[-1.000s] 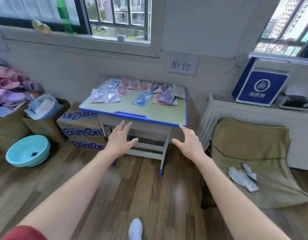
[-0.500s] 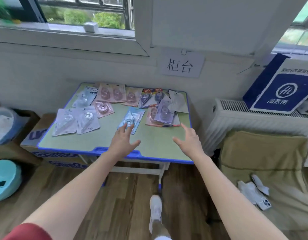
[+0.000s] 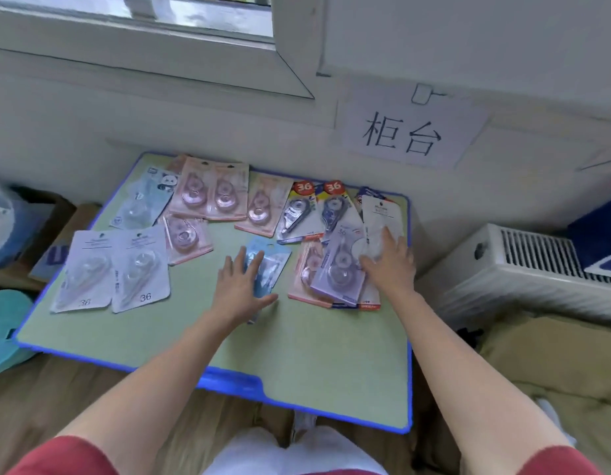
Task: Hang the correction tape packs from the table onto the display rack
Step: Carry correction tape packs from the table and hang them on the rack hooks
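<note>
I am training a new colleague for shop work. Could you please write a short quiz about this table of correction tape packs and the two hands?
1. True or false: the left hand has its fingers over the blue pack.
2. The right hand touches a white pack near which edge of the table? A left, B right, C front.
3. Fill in: the leftmost white pack shows the number ___.
Key: 1 true; 2 B; 3 36.

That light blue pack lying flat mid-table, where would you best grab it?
Probably the bare card edge at its far right corner, pinched from the right. The light blue pack lies flat on the table, so only an edge can be lifted, the left hand covers its near left part, and its right side is clear of neighbours.
</note>
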